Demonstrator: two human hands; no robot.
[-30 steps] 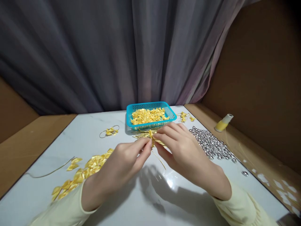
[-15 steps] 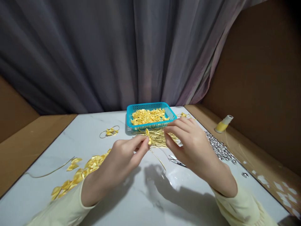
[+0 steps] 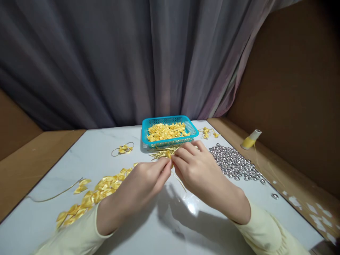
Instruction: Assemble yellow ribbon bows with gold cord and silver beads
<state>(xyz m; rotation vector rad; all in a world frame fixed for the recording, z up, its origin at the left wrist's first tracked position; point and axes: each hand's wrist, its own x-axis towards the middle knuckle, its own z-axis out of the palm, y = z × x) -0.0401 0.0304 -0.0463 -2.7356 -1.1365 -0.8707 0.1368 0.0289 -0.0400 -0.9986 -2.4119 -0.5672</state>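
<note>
Over the middle of the table, my left hand pinches a small yellow ribbon bow between thumb and forefinger. My right hand meets it there, its fingertips closed together on the bow's right side. A length of gold cord hangs from the bow below my fingers. The fingers hide most of the bow and where the cord joins it. A bundle of gold cords lies just behind my hands, partly covered by them.
A blue basket of yellow bows stands at the back. Loose bows spread at left, near a cord and a looped bow piece. Silver beads, a yellow thread spool and more bow pieces lie at right.
My right hand has moved left and closed its fingertips at the bow in my left hand. More of the silver beads now show; the scissors are now hidden.
</note>
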